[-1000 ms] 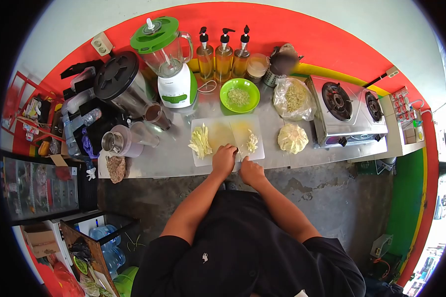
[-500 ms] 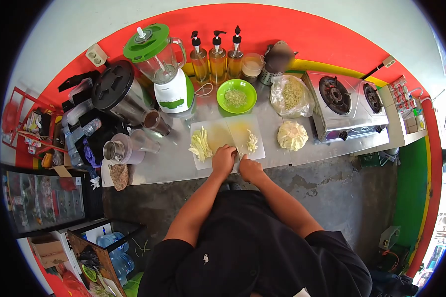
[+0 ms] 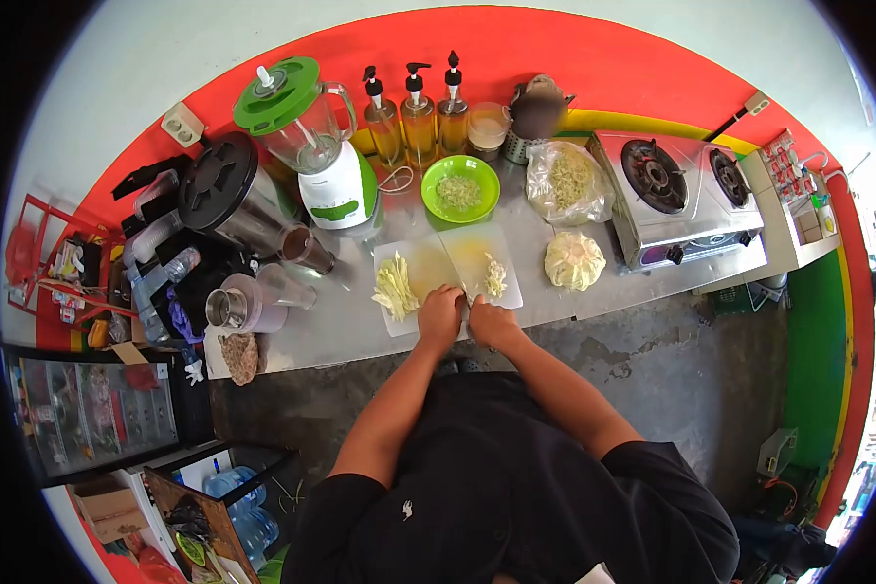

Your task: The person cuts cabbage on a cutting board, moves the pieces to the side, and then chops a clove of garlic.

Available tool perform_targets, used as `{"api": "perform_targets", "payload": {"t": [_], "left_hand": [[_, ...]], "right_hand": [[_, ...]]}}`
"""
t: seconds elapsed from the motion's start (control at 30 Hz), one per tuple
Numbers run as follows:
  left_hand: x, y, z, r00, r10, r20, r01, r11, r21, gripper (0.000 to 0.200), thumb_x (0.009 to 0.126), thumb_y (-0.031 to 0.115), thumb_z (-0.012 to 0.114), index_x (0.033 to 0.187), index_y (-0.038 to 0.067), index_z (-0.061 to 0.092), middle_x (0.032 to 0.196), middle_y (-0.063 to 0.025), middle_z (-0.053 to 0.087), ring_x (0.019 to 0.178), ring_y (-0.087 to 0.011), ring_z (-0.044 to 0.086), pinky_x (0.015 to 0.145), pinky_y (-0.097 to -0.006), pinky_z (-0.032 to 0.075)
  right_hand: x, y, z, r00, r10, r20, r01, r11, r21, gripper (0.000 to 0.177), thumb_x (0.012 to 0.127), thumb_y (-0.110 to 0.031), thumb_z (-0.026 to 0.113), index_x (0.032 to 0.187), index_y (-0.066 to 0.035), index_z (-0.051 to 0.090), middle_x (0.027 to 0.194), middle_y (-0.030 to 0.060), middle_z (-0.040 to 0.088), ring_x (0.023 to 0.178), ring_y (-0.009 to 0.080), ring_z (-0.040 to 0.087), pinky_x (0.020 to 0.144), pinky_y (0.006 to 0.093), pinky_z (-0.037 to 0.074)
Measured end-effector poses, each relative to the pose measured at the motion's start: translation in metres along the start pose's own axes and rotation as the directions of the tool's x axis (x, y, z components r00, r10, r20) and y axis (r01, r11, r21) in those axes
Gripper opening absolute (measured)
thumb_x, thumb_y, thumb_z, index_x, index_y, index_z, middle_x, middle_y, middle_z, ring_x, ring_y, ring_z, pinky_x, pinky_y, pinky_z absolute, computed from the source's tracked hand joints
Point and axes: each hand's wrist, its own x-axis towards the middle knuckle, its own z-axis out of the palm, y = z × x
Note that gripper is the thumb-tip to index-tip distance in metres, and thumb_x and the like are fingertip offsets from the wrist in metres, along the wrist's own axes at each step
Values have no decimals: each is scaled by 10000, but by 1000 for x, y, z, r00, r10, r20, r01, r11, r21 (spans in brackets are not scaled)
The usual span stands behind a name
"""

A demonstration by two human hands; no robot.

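On a white cutting board [image 3: 414,321], my left hand [image 3: 442,313] is closed with its fingers curled; whatever they press on is mostly hidden. Beside it, my right hand [image 3: 493,322] is wrapped around a knife [image 3: 468,294], its thin blade pointing away from me between the two hands. A pile of pale green cabbage strips [image 3: 395,287] lies left of my left hand. Finely cut whitish shreds [image 3: 495,276] sit just beyond my right hand. Behind the board stands a green bowl [image 3: 492,200] holding pale shreds. A pale round cabbage [image 3: 574,261] rests to the right.
A plastic bag [image 3: 566,185] of shreds sits beside the two-burner gas stove [image 3: 676,234]. Along the back are a blender [image 3: 336,195], several pump bottles [image 3: 419,127] and a cup [image 3: 488,128]. Jugs and a dark lidded container [image 3: 219,190] crowd the left.
The camera view has shifted slightly. Both hands stay in nearly the same place on the board, and the piles look much the same.
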Motion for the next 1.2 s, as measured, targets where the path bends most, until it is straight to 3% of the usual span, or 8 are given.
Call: {"api": "perform_targets", "payload": {"t": [0.4, 0.47, 0.67, 0.8, 1.1, 1.2], "left_hand": [[0, -2, 1, 1000, 0, 30, -2, 999, 38, 66, 865, 136, 631, 873, 88, 676, 900, -86, 624, 918, -332, 613, 755, -456, 504], [0, -3, 1, 1000, 12, 27, -12, 1000, 13, 62, 860, 133, 635, 876, 87, 674, 901, -87, 623, 921, -331, 613, 756, -456, 504], [1, -5, 5, 1000, 16, -16, -15, 997, 78, 59, 860, 128, 636, 880, 85, 672, 910, -88, 628, 909, -336, 610, 759, -457, 501], [-1, 0, 2, 1000, -9, 8, 9, 1000, 20, 57, 849, 122, 640, 882, 89, 672, 914, -82, 632, 912, -335, 611, 765, -459, 503], [-1, -5, 4, 999, -33, -13, 33, 999, 16, 73, 866, 152, 625, 860, 93, 667, 887, -85, 624, 919, -334, 610, 759, -462, 501], [-1, -3, 4, 999, -35, -16, 35, 999, -25, 71, 845, 141, 639, 865, 81, 671, 887, -101, 628, 915, -347, 610, 756, -464, 492]], "right_hand": [[-3, -2, -3, 1000, 13, -6, -13, 1000, -13, 401, 882, -151, 606, 1194, 63, 475, 1120, 259, 683, 1060, 388, 680, 900, 460, 532], [-5, -3, -9, 998, 11, 59, -7, 998, -60, 397, 881, -139, 602, 1199, 60, 473, 1101, 248, 691, 1053, 383, 683, 893, 456, 534], [-14, 0, 4, 1000, 22, 0, -22, 998, -65, 324, 887, -132, 587, 1149, 39, 502, 1074, 229, 703, 1035, 369, 691, 883, 458, 535], [-4, -1, -1, 999, 9, -41, -9, 1000, 2, 348, 887, -133, 585, 1174, 44, 498, 1079, 230, 702, 1023, 373, 696, 889, 457, 534], [-8, -1, 7, 998, 1, -60, -6, 996, -93, 289, 905, -172, 553, 1112, 25, 513, 1054, 229, 708, 1005, 350, 706, 847, 451, 549], [1, -2, 5, 997, 14, -75, -16, 999, -36, 297, 909, -178, 549, 1121, 26, 510, 1063, 227, 707, 1005, 355, 706, 855, 458, 547]]}}
